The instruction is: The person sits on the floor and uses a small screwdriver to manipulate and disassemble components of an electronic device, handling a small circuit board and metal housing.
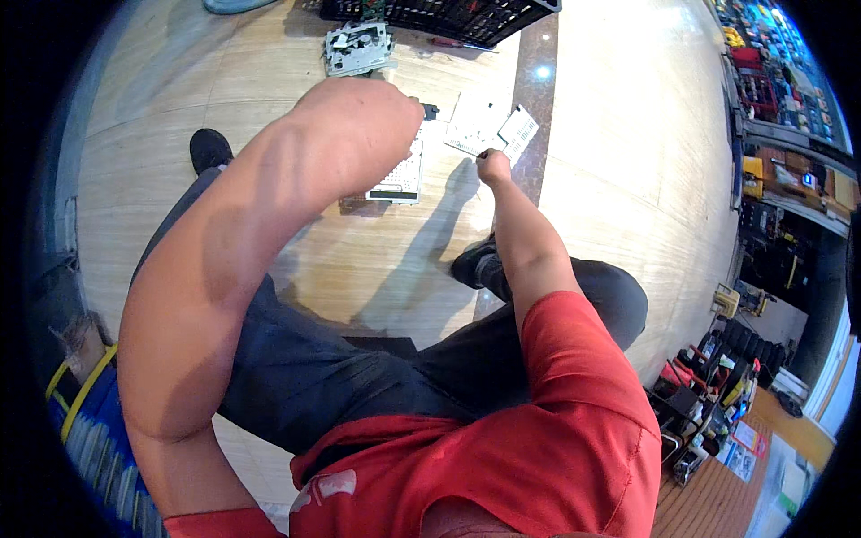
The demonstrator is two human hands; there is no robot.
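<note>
My left hand (387,112) is over a pale metal unit (408,170) with a perforated face and a dark strip along its near edge. Its fingers are hidden behind the hand and wrist; a small black part (430,112) shows just beyond it. My right hand (492,167) is closed at the near edge of a thin white metal panel (477,121), which is tilted up off the floor. A smaller white piece with slots (517,133) sits at the panel's right side; I cannot tell whether they are joined.
Beyond my left hand lies a silver metal drive frame (357,49). A black plastic crate (502,20) stands at the far side, with a red-handled screwdriver (459,44) beside it. Shelves of tools and parts (776,81) line the right; a cluttered wooden bench (717,484) is near right.
</note>
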